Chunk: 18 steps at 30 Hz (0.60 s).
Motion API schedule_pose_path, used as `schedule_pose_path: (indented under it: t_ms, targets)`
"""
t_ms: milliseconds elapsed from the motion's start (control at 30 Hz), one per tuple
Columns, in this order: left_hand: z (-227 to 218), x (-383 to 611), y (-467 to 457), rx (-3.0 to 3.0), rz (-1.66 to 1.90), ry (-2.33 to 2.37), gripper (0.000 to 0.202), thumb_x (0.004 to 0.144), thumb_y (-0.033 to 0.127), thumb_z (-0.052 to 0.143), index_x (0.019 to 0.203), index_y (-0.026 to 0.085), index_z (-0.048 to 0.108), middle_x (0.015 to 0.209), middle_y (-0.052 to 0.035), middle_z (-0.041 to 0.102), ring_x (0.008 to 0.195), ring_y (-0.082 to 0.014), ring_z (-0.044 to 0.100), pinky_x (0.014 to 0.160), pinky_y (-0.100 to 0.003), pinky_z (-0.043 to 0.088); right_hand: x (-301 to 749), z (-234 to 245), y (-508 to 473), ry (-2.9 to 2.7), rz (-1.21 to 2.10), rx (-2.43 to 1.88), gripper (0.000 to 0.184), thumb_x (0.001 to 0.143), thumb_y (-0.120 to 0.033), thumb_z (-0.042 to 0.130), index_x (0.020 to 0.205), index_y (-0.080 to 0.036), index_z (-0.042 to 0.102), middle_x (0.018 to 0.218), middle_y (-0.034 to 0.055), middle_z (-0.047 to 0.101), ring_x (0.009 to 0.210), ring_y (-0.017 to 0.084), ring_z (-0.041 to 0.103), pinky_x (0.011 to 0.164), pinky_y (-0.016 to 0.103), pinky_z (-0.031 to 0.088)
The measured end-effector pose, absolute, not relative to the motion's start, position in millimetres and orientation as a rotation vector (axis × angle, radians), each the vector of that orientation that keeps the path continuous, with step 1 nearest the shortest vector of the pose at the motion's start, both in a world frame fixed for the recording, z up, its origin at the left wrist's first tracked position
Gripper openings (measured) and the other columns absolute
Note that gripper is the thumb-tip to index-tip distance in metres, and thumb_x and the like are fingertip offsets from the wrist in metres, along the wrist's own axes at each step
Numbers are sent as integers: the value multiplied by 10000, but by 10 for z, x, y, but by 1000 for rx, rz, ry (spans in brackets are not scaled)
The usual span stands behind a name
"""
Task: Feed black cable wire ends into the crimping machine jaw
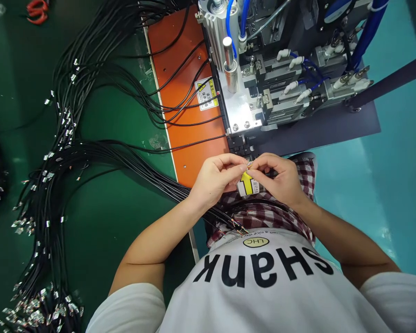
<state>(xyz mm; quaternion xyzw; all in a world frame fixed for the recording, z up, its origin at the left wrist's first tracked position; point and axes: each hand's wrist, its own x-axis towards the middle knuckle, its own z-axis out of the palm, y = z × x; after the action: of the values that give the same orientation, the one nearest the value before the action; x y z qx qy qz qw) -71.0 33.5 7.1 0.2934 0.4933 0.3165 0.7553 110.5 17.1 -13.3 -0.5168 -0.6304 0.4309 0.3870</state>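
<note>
My left hand [217, 178] and my right hand [279, 178] meet at the near end of the machine, each with thumb and forefinger pinched. Between the fingertips show small thin wire ends [249, 164], pale and orange; the rest of them is covered by my fingers. Just below the pinch is a white label with a yellow arrow [247, 184]. A bundle of black cables [159, 178] runs from the left under my left wrist. Its stripped, coloured wire ends [241, 227] lie over my lap.
A machine with metal cylinders [230, 76] and blue air hoses [244, 21] stands ahead, beside an orange plate [183, 152] crossed by several black cables. Many cables with shiny connectors [38, 305] cover the green table [125, 259] at left. Red-handled scissors or pliers [38, 11] lie at the far left.
</note>
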Motion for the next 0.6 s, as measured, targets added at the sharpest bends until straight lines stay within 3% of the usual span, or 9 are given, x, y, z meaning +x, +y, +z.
schedule_pose_path:
  t_ms: [300,600]
  targets:
    - [61,-744,323,674,706,1066,286,699,334,877,850,160,707,596,13,596,503,-77,521,426,-179,400,1106,-117,153,-1619,1039,-1300,90,873,-210,700,788,-215,671,786,4,671,675,127,559,615,285,440]
    - [14,-716,284,695,728,1114,240,732,336,849,829,153,728,612,36,554,480,-29,386,410,-162,316,1101,-165,113,-1608,992,-1282,70,872,-179,702,819,-213,671,774,-4,652,683,125,577,607,276,451]
